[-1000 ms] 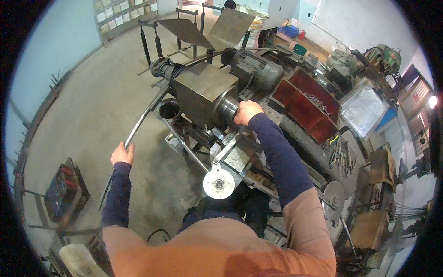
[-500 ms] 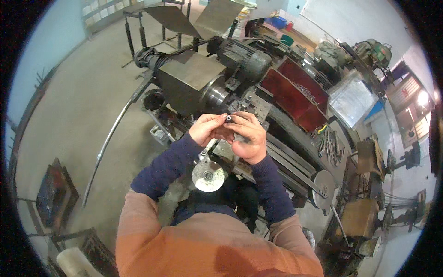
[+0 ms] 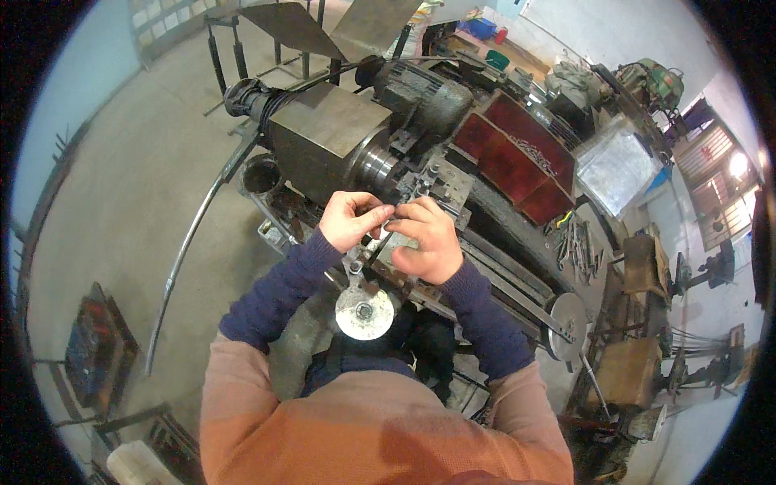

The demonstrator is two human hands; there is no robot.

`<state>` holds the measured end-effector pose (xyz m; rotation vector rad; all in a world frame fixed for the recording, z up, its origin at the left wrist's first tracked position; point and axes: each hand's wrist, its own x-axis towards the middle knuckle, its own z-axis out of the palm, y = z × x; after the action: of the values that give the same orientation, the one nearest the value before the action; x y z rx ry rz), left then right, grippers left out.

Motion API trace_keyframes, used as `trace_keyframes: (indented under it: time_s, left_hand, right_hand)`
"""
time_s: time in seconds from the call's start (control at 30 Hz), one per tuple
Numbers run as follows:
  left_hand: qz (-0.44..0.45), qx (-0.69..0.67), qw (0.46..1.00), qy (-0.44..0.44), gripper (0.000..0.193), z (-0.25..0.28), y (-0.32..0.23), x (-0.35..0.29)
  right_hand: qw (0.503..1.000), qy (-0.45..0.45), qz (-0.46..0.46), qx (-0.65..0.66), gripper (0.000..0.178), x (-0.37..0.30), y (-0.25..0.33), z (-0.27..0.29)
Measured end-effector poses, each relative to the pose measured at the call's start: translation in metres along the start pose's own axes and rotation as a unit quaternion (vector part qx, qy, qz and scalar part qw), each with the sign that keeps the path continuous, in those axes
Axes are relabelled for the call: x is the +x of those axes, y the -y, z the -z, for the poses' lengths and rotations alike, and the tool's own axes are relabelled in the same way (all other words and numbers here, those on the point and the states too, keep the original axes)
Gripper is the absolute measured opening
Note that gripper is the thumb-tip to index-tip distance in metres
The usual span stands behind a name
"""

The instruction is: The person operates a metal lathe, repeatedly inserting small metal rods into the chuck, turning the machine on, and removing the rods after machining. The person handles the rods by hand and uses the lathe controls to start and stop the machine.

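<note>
My left hand (image 3: 349, 221) and my right hand (image 3: 428, 241) meet in front of the lathe, thumbs and fingertips pressed together. Between them they pinch a small dark cylindrical part, now almost wholly covered by the fingers. Just beyond my fingertips are the lathe's shiny round chuck (image 3: 377, 168) and the tool post (image 3: 428, 179). A pale round handwheel (image 3: 364, 312) lies below my hands, close to my body.
A dark red metal tray (image 3: 517, 153) holding metal bits sits behind the lathe bed. Several spanners (image 3: 577, 249) lie to its right, near a silvery sheet-covered block (image 3: 617, 168). A long bar (image 3: 187, 242) slants down at left. Another wheel (image 3: 566, 326) stands at the right end.
Both hands have shifted slightly, and the fingers have turned about the small part. Its light ringed end, visible before, is now hidden. The view has moved a little.
</note>
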<state>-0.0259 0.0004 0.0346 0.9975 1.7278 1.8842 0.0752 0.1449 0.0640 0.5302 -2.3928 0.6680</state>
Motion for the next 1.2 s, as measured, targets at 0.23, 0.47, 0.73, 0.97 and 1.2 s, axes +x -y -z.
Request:
trace_keyframes:
  time_s: [0.23, 0.47, 0.73, 0.97, 1.2]
  left_hand:
    - [0.044, 0.119, 0.991, 0.050, 0.030, 0.066, -0.007, -0.001]
    - [0.034, 0.664, 0.728, -0.166, 0.035, 0.227, -0.009, -0.094]
    - [0.275, 0.538, 0.776, -0.183, 0.035, 0.273, 0.028, -0.194]
    - [0.248, 0.715, 0.631, -0.169, 0.028, 0.296, 0.056, -0.169]
    - [0.383, 0.739, 0.504, -0.229, 0.029, 0.439, 0.050, -0.112]
  right_hand:
    - [0.990, 0.076, 0.008, -0.117, 0.027, 0.023, -0.055, -0.006]
    - [0.911, 0.259, -0.208, -0.246, 0.026, 0.055, -0.105, -0.035]
    - [0.930, 0.258, -0.214, -0.152, 0.029, 0.058, -0.110, -0.036]
    - [0.935, 0.276, -0.182, -0.129, 0.032, 0.056, -0.117, -0.034]
    - [0.926, 0.288, -0.208, -0.125, 0.033, 0.061, -0.110, -0.033]
